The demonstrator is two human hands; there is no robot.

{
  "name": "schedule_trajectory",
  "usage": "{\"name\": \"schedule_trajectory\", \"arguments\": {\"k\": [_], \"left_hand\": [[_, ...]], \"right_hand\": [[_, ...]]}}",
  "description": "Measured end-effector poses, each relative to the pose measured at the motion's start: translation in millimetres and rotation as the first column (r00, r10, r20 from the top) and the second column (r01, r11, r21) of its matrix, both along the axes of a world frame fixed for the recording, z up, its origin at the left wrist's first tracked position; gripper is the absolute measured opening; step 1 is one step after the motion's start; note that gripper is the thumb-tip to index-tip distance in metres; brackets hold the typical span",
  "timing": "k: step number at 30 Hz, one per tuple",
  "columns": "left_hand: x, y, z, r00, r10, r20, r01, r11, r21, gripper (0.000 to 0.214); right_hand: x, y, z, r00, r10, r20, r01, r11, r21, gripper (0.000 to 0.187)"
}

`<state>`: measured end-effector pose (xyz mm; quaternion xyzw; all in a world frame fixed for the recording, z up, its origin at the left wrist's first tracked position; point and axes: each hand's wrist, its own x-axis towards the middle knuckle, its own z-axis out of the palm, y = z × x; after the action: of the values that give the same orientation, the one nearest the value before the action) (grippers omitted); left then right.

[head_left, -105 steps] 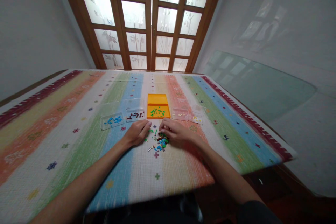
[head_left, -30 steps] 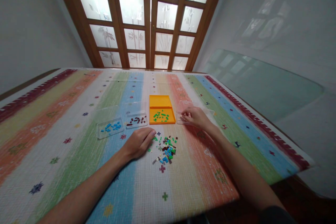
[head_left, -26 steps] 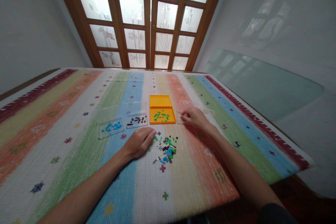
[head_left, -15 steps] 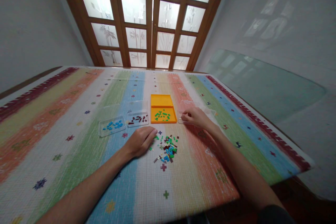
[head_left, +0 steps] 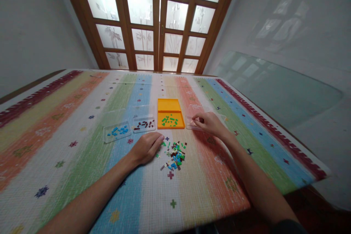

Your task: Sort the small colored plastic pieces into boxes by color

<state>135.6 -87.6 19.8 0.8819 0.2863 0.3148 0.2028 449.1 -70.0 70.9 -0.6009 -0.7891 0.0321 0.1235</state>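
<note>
My left hand (head_left: 146,147) rests on the striped tablecloth (head_left: 82,142) with its fingers curled, fingertips beside a small pile of mixed coloured bricks (head_left: 174,154). My right hand (head_left: 208,123) hovers over a clear tray (head_left: 189,123) to the right of the orange tray (head_left: 170,114), thumb and forefinger pinched together; what they hold is too small to make out. The orange tray holds green bricks. Left of it, one clear tray (head_left: 144,124) holds dark red bricks and another clear tray (head_left: 117,132) holds blue bricks.
Another clear tray (head_left: 222,117) lies partly hidden behind my right hand. Wooden doors with frosted glass panes (head_left: 161,22) stand behind the table. The table's right edge (head_left: 274,124) runs close to a grey wall.
Since 3.5 s ago my right hand left the brick pile and moved up to the clear tray on the right. Over the last second it shifted slightly right. My left hand stayed put.
</note>
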Motion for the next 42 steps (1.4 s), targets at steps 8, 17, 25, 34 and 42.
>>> {"name": "schedule_trajectory", "arguments": {"k": [8, 17, 25, 34, 42], "left_hand": [[-0.2, 0.3, -0.2, 1.000, 0.005, -0.018, -0.006, 1.000, -0.009, 0.045], [0.2, 0.5, -0.3, 1.000, 0.005, -0.012, -0.005, 1.000, 0.001, 0.044], [0.4, -0.5, 2.5, 0.999, 0.023, -0.024, -0.023, 1.000, -0.020, 0.049], [0.1, -0.5, 3.0, 1.000, 0.026, -0.017, -0.027, 0.999, -0.032, 0.047], [0.3, -1.2, 2.9, 1.000, 0.014, -0.003, -0.014, 0.999, -0.034, 0.045]], "right_hand": [[-3.8, 1.4, -8.6, 0.985, -0.037, 0.170, 0.055, 0.993, -0.100, 0.026], [-1.4, -3.1, -5.3, 1.000, 0.015, 0.006, -0.015, 1.000, -0.012, 0.023], [-42.7, -31.0, 0.1, 0.856, 0.394, -0.334, -0.431, 0.901, -0.043, 0.019], [-57.9, -42.5, -7.1, 0.876, 0.441, -0.198, -0.475, 0.860, -0.185, 0.014], [-59.3, -40.2, -14.1, 0.887, 0.416, -0.200, -0.448, 0.880, -0.156, 0.013]]}}
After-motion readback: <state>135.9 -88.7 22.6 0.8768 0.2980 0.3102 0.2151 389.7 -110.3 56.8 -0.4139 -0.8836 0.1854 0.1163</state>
